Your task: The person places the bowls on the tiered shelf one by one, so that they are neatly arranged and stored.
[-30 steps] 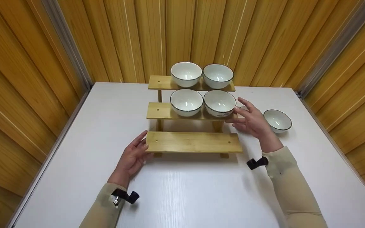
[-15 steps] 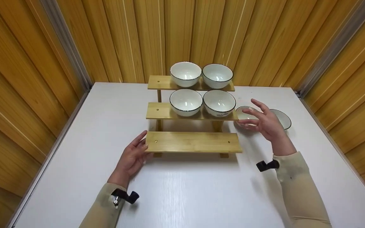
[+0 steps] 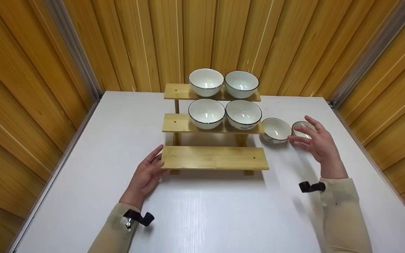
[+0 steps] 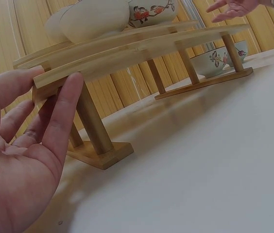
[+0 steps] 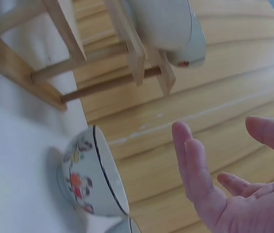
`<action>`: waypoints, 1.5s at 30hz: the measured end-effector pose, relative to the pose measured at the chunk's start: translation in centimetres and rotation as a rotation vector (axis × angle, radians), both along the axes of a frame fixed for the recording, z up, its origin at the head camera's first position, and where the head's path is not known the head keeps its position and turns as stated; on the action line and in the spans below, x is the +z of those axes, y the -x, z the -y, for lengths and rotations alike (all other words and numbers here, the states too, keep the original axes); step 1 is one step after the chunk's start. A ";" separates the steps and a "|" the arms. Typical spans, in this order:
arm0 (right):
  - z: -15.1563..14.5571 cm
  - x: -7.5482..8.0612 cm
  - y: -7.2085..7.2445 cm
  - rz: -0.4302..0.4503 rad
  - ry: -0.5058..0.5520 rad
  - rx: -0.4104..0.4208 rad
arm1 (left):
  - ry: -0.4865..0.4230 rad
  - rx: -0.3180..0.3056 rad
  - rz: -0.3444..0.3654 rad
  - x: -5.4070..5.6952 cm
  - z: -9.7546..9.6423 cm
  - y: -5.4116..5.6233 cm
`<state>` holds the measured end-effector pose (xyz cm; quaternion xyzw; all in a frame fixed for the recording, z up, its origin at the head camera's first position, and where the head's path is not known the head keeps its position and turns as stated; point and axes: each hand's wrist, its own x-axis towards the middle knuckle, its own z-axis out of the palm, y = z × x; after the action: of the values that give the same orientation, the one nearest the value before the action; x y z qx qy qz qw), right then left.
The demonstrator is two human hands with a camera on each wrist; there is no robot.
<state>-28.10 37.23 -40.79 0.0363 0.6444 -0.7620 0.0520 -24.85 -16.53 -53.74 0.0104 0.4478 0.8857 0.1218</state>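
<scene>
A three-tier wooden display stand (image 3: 215, 157) stands on the white table. My left hand (image 3: 148, 175) pinches the left end of its lowest shelf, as the left wrist view shows with fingers (image 4: 63, 114) at the board's edge. Two white bowls with dark rims sit on the top tier, a left one (image 3: 206, 83) and a right one (image 3: 241, 84). The middle tier bears a left bowl (image 3: 206, 114) and a right bowl (image 3: 243, 115). My right hand (image 3: 315, 142), fingers spread and holding nothing, overlaps the far-right table bowl (image 3: 300, 130) in the head view.
Another bowl (image 3: 276, 129), painted with red flowers, stands on the table (image 3: 206, 218) right beside the stand. Wood-panelled walls (image 3: 146, 45) enclose the table at the back and sides. The lowest shelf bears no bowl.
My right hand has moved right, away from the middle-tier bowl, past the nearer table bowl to the far-right one. The left hand stays at the stand.
</scene>
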 end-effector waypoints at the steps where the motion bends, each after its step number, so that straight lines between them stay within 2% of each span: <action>1: -0.5 -0.1 -0.1 0.001 0.011 -0.009 | 0.000 0.000 0.001 0.0 0.0 0.0; 6: -2.7 -0.9 -0.6 0.009 0.033 -0.073 | 0.002 -0.001 -0.001 0.0 0.1 0.0; 11: -4.6 -1.6 -1.0 0.033 0.030 -0.188 | 0.005 0.003 0.000 -0.1 0.1 0.0; 17: -6.3 -2.7 -1.0 0.090 -0.051 -0.329 | 0.009 0.002 -0.002 0.0 0.1 -0.1; 23: -7.1 -4.4 -0.2 0.195 -0.140 -0.430 | 0.020 0.008 0.002 0.1 0.0 -0.1; 28: -7.5 -6.2 0.7 0.262 -0.225 -0.410 | 0.017 0.004 -0.002 0.0 0.0 0.0; 31: -7.7 -7.2 1.2 0.299 -0.226 -0.372 | 0.012 0.003 -0.003 -0.1 0.0 0.1; 39: -6.8 -7.9 2.4 0.329 -0.053 -0.323 | 0.017 0.013 0.007 0.0 0.0 0.0; 45: -6.0 -7.9 2.9 0.310 0.000 -0.300 | 0.022 0.010 0.006 0.0 0.0 0.0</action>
<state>-31.05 43.22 -48.70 0.2486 0.6162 -0.7464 0.0367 -24.82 -16.54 -53.69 0.0043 0.4572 0.8814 0.1190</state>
